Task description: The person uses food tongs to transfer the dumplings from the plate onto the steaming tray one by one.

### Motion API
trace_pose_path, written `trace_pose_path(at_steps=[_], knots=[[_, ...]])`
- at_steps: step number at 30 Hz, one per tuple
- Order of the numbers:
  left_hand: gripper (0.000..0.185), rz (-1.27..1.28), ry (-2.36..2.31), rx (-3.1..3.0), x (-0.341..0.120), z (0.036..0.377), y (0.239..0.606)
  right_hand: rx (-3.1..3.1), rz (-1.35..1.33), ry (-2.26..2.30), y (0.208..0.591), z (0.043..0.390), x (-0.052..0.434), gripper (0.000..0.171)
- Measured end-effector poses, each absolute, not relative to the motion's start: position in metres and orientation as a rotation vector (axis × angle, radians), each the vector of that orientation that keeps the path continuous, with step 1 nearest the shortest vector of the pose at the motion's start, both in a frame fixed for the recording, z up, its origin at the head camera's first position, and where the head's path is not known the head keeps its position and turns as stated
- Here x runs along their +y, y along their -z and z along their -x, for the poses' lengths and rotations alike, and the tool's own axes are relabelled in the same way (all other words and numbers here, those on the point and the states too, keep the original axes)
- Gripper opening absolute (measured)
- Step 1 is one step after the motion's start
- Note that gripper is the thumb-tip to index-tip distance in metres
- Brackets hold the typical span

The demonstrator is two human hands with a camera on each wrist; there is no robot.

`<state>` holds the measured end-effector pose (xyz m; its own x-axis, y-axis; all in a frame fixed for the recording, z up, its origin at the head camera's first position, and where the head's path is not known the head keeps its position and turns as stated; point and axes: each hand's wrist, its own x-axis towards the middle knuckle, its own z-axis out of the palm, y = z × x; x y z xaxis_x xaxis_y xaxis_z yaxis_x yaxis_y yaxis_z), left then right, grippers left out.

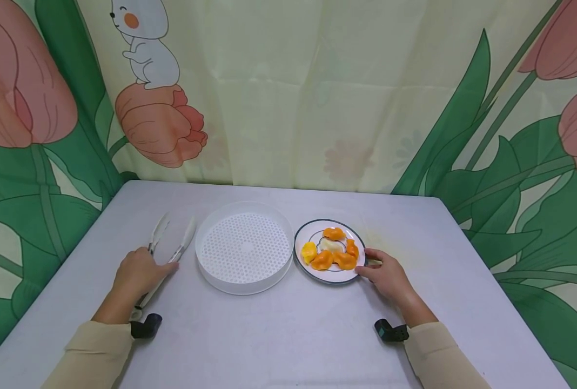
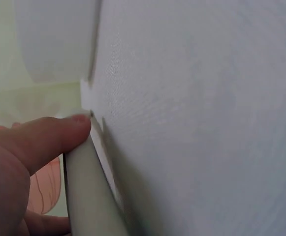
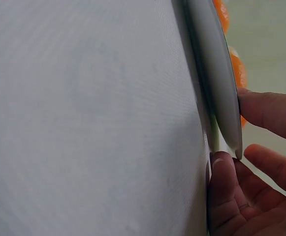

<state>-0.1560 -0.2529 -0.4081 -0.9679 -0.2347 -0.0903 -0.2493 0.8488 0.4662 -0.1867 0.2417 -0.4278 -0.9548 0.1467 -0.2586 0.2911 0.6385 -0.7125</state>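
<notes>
at left of frame, the left hand (image 1: 141,276) is clamped around tongs (image 1: 186,239), hiding part of their length; right of center, the right hand (image 1: 388,276) pinches the rim of a plate (image 1: 328,276) bearing orange pieces (image 1: 345,261), just beside a white perforated tray (image 1: 245,287). a pale shape (image 1: 331,246) mid-plate is hard to identify; at upper left, a cartoon animal (image 1: 153,54) is cut off.
</notes>
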Motion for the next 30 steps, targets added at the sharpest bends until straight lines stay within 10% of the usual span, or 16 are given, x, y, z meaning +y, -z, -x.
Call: trace_pose_path(at_steps=[30], knots=[[0.051,-0.062,-0.779,3.191,-0.195,0.142,0.349,2.647,-0.410,1.236,0.425,0.185,0.240,0.068]])
